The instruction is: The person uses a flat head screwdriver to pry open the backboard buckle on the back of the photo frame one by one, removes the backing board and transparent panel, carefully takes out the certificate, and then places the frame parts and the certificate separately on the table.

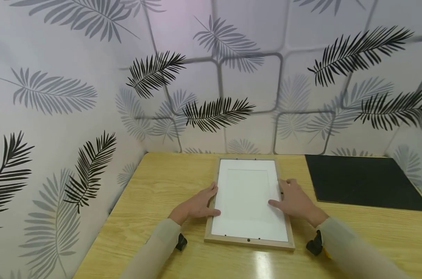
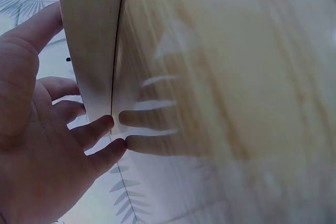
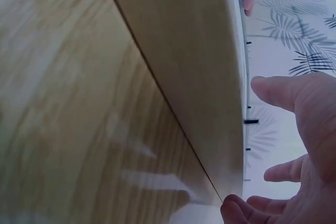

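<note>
A light wooden picture frame point(image 1: 249, 242) lies flat on the table, with a white sheet point(image 1: 247, 197) inside it and small dark tabs along its rim. The sheet bears a faint inner rectangle. At the frame's left side is my left hand point(image 1: 197, 203), thumb over the rim and fingers spread along the outer edge. In the left wrist view its fingertips point(image 2: 107, 121) are right at the foot of the frame's side. Across from it, my right hand point(image 1: 296, 199) has its thumb above the rim and its loosely bent fingers point(image 3: 239, 208) beside the outer edge.
A flat black board point(image 1: 364, 180) lies to the right on the yellow wood-grain table point(image 1: 169, 174). Walls with a feather pattern point(image 1: 249, 85) rise behind the table and along its left. Dark wrist straps point(image 1: 314, 244) show at the sleeves.
</note>
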The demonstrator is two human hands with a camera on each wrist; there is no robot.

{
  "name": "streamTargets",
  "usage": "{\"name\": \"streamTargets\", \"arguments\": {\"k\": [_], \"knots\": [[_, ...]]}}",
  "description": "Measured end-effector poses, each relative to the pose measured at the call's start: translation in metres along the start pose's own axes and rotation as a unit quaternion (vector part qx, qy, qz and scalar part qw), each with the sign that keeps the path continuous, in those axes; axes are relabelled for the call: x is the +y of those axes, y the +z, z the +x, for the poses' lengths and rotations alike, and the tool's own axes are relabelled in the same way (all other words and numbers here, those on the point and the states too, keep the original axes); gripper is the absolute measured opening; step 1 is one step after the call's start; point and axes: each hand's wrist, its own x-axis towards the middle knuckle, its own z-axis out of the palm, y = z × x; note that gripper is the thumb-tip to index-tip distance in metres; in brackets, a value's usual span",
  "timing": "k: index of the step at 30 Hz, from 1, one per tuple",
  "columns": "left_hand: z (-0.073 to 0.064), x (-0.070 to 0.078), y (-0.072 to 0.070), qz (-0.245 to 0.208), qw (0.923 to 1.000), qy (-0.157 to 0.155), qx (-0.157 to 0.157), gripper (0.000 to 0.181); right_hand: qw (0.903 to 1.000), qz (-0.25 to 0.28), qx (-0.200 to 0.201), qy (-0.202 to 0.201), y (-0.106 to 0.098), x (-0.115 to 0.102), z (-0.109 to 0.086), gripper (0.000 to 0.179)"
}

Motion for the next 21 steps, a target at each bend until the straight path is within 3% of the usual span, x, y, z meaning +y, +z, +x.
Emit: {"name": "streamTargets", "arguments": {"k": [6, 21], "knots": [[0.001, 0.001, 0.002, 0.0, 1.0, 0.0, 0.0, 0.089, 0.9997, -0.02, 0.014, 0.007, 0.016, -0.005, 0.003, 0.097], [0.001, 0.008, 0.006, -0.005, 0.9997, -0.022, 0.006, 0.07, 0.9992, 0.005, 0.002, 0.04, 0.011, -0.018, 0.008, 0.073]]}}
